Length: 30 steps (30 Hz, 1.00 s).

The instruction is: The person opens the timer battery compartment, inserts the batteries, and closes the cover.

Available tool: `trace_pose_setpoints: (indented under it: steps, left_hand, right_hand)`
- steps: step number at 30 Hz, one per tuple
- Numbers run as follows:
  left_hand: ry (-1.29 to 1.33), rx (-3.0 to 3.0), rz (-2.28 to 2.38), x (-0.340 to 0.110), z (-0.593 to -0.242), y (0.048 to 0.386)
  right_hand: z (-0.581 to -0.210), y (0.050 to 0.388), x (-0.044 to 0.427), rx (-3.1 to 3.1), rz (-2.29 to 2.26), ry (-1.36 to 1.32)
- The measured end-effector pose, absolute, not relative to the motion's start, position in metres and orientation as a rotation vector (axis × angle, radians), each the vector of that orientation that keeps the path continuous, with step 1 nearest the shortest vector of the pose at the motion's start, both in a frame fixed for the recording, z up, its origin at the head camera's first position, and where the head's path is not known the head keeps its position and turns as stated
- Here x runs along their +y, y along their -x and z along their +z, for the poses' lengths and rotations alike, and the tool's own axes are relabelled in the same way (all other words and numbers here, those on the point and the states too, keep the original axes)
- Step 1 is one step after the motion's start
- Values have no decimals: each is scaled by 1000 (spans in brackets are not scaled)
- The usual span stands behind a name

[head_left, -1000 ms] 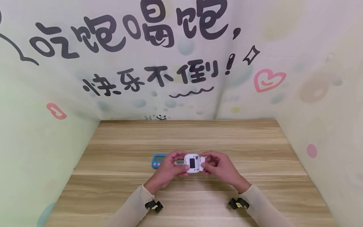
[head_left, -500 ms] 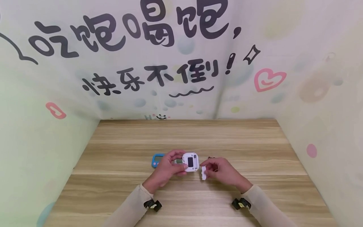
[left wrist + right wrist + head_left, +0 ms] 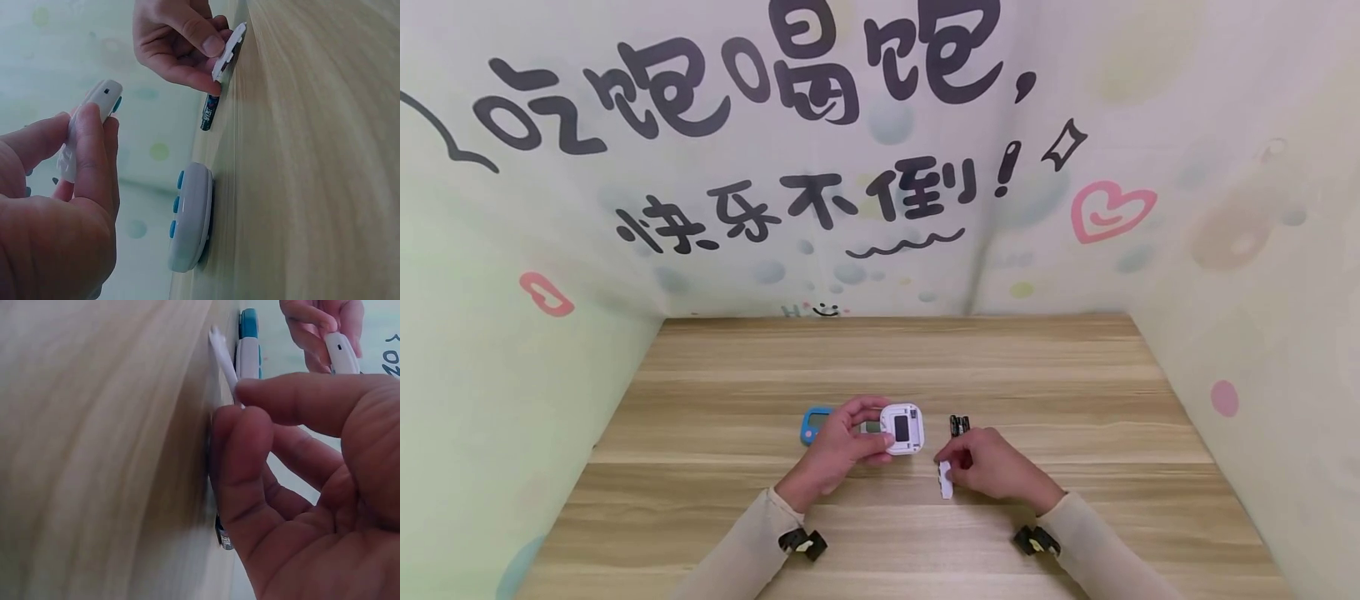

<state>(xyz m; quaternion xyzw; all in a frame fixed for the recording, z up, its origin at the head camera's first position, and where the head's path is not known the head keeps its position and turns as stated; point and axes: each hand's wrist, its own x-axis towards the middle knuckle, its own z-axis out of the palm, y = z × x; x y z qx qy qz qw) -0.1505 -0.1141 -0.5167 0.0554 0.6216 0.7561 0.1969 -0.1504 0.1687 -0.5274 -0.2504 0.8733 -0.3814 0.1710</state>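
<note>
My left hand (image 3: 838, 442) grips a white digital timer (image 3: 902, 429) above the table, its back turned up with the battery compartment uncovered. Between the thumb and fingers of my right hand (image 3: 996, 467) is a white battery cover (image 3: 945, 482), low over the table to the right of the timer. In the left wrist view, the cover's lower edge is at or very near the wood; contact is unclear. Small black batteries (image 3: 956, 424) lie just beyond the right hand, which partly hides them.
A second white timer (image 3: 192, 219) with blue buttons lies on the table beneath the left hand. Beside it, partly hidden by that hand, is a blue timer (image 3: 814, 423). Printed fabric walls (image 3: 880, 283) enclose the wooden table (image 3: 1075, 392) at the back and sides.
The right hand has drawn the battery cover away from the timer, then down and toward the front near the table. The batteries have come into view. The left hand has shifted slightly left.
</note>
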Motion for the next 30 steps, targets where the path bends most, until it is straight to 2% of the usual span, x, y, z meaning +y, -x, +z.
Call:
trace_pose_setpoints:
  steps: [12, 22, 30]
  left_hand:
    - [-151, 1731, 2122, -117, -516, 150]
    - [-165, 1733, 2115, -120, -517, 151]
    - [-168, 1719, 2122, -119, -518, 150]
  right_hand:
    - [-528, 156, 173, 2550, -1086, 691]
    - [-522, 175, 179, 2789, -1055, 680]
    - [-530, 189, 182, 2805, -917, 656]
